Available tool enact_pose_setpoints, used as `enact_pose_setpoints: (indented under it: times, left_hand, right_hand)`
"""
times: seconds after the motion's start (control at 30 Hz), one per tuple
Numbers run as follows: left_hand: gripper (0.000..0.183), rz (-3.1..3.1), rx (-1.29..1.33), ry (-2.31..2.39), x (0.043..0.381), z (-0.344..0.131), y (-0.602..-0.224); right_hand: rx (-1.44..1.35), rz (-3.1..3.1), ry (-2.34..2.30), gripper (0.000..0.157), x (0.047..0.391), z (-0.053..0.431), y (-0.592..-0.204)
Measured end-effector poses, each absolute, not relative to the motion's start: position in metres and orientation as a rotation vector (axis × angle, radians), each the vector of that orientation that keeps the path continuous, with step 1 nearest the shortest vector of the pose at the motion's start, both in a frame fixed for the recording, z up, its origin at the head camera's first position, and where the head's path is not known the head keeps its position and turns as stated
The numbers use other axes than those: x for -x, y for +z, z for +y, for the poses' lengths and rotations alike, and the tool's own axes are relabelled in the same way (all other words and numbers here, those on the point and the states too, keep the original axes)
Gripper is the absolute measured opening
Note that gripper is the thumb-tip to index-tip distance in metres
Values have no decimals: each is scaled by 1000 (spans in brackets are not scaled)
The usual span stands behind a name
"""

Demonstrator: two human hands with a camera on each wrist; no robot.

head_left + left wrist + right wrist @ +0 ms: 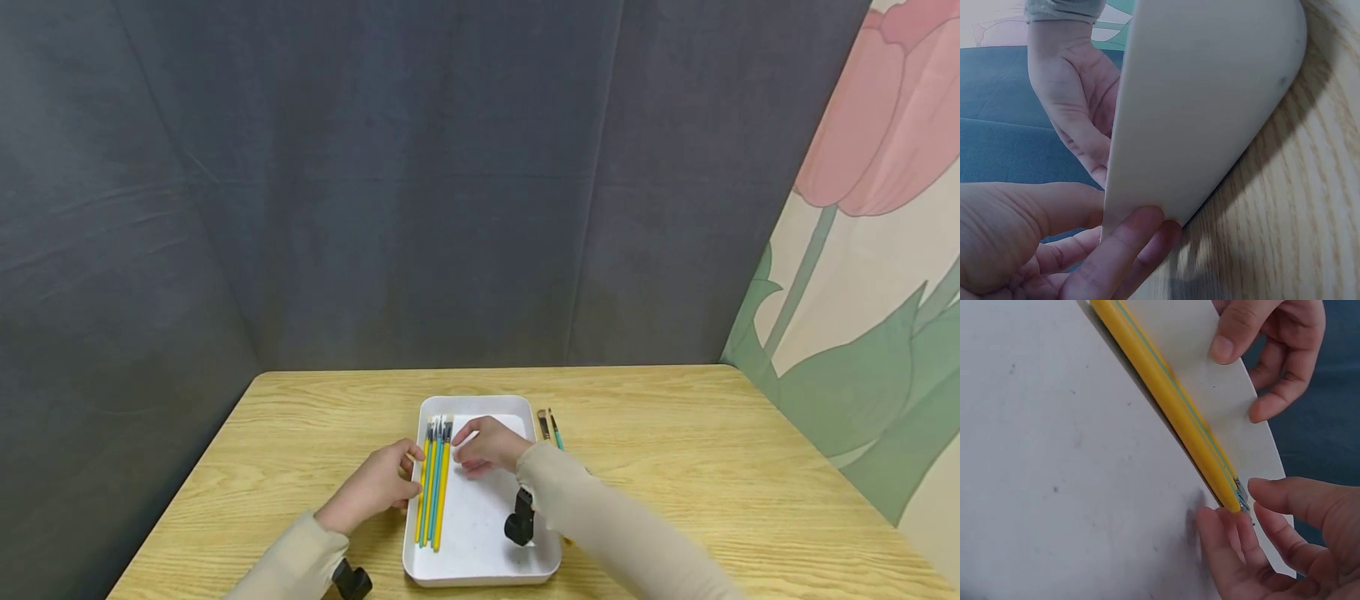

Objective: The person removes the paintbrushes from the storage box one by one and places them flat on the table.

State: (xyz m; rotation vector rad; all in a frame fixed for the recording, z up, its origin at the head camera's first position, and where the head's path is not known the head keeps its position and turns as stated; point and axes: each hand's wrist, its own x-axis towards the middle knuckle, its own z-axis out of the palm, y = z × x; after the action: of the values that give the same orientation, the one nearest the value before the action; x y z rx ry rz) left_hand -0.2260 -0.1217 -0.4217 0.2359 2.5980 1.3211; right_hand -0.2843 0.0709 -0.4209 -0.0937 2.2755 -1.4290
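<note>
A white tray [480,542] lies lengthwise on the table. Several paintbrushes [435,492] with yellow and teal handles lie side by side along its left wall, bristles toward the far end. My left hand [381,483] holds that wall, thumb over the rim and fingers [1116,250] against the outside. Inside the tray, my right hand [491,446] hovers by the bristle end of the rightmost yellow brush [1166,400]. Its thumb and fingers are apart, loosely bent around the brush tips, with fingertips right at the ferrules.
Beyond the tray's right side, two more brushes, one dark-tipped flat brush [542,423] and one teal brush [556,429], lie on the wooden table [675,467], partly hidden by my right sleeve. A dark curtain [450,208] hangs behind the table.
</note>
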Motion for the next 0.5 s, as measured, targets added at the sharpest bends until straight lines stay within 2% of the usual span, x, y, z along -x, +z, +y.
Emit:
enact_pose_setpoints:
  times: [0.23, 0.5]
  left_hand:
    - [36, 2604, -245, 1310, 226, -121, -422]
    - [36, 2605, -243, 1312, 226, -121, -421]
  right_hand:
    - [46, 2308, -1387, 17, 286, 60, -426]
    - [22, 2292, -1405, 18, 289, 52, -431]
